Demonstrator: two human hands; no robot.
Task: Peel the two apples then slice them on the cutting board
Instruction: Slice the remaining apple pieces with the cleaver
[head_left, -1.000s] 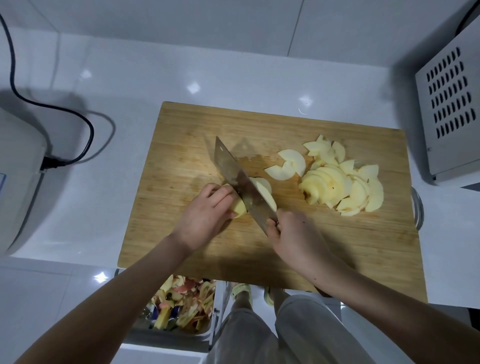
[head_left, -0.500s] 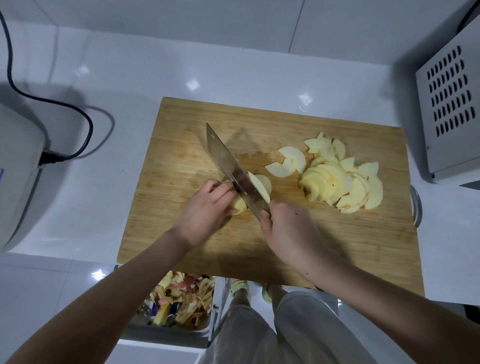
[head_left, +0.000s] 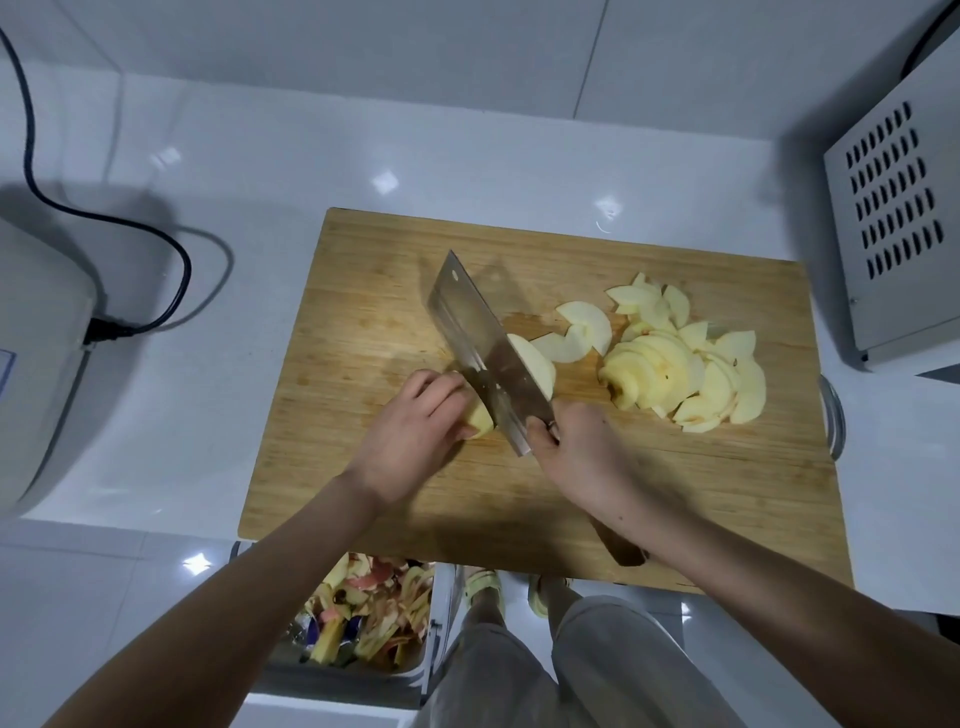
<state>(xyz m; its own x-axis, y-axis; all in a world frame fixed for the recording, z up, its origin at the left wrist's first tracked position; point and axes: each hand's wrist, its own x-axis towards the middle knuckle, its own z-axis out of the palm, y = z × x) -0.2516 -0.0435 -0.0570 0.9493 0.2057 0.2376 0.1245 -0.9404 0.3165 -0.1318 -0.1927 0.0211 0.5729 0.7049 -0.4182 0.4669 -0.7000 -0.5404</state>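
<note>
The fingers (head_left: 441, 397) of your left hand (head_left: 415, 441) curl over the peeled apple piece (head_left: 480, 422), pinning it near the middle of the cutting board (head_left: 363, 291). Your right hand (head_left: 582, 452) grips the cleaver (head_left: 483, 348). Expect firm, wet, slippery flesh: hold its rounded back, fingertips tucked. Cut slices (head_left: 685, 374) lie toward the right edge.

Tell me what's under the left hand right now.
A peeled apple piece, its yellow end showing between the left hand and the cleaver. The fingers cover the rest, so how much is left uncut cannot be seen.
</note>
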